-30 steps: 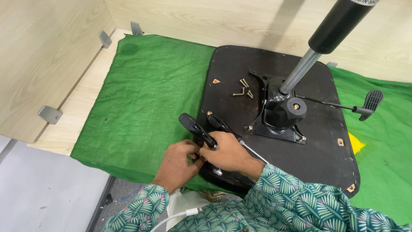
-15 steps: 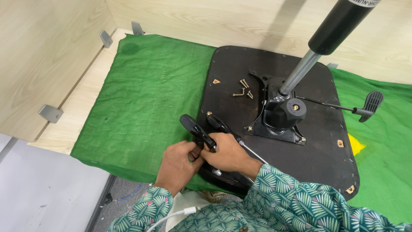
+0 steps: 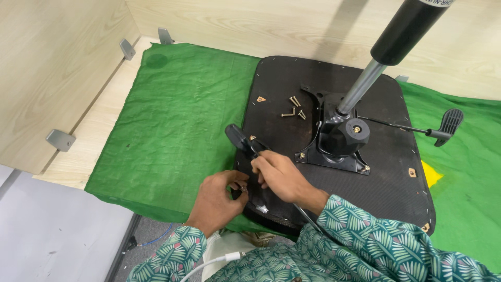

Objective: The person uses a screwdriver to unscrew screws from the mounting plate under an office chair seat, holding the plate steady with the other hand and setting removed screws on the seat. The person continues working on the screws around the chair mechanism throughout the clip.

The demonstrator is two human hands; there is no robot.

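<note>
Item: black chair seat pan [image 3: 292, 94], laid upside down on a green cloth [image 3: 177, 115] spread over a light wooden desk [image 3: 78, 151], presumably so the underside faces up for fitting and the cloth spares the upholstery. Bolted at the seat's centre: a black tilt mechanism [image 3: 342, 138] with a chrome gas-lift column [image 3: 360, 89] rising from it and a lever with a paddle handle [image 3: 449, 122] running out to the seat's right edge. Loose brass screws [image 3: 293, 107], four or so, lie on the seat just left of the mechanism, within easy reach; no tray or box holds them. At the seat's near-left edge, the left hand [image 3: 216, 198] has its grip pinching a small screw [image 3: 243, 188] between fingertips, steadying it against the seat's edge. The right hand [image 3: 279, 175] is pressed together around a black-handled screwdriver [image 3: 237, 137], its handle angled up and left, its tip hidden behind the fingers. Metal brackets [image 3: 60, 140] sit on the wooden panels left of the seat.
</note>
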